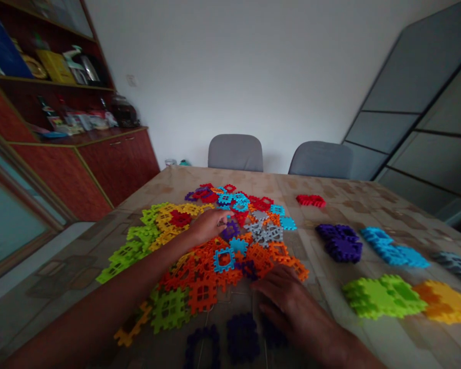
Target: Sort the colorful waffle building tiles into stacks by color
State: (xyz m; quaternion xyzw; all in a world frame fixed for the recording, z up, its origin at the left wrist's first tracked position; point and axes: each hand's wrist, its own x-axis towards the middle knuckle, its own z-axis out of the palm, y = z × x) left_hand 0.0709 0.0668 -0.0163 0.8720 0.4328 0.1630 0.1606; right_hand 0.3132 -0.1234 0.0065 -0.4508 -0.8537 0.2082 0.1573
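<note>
A big loose heap of flat interlocking plastic tiles [215,246] in orange, green, yellow, blue, red, grey and purple covers the table's middle. My left hand [209,224] reaches into the heap, its fingers curled down onto tiles near a purple one [230,229]; what it grips is hidden. At the near edge of the heap my right hand [282,297] lies flat with its fingers stretched out, beside dark purple tiles [242,338].
Sorted piles lie on the right: red [310,200], purple [340,242], blue [394,248], grey [459,266], green [384,296], yellow [445,302]. Two grey chairs [236,152] stand at the far side. A wooden cabinet [111,159] with shelves is on the left.
</note>
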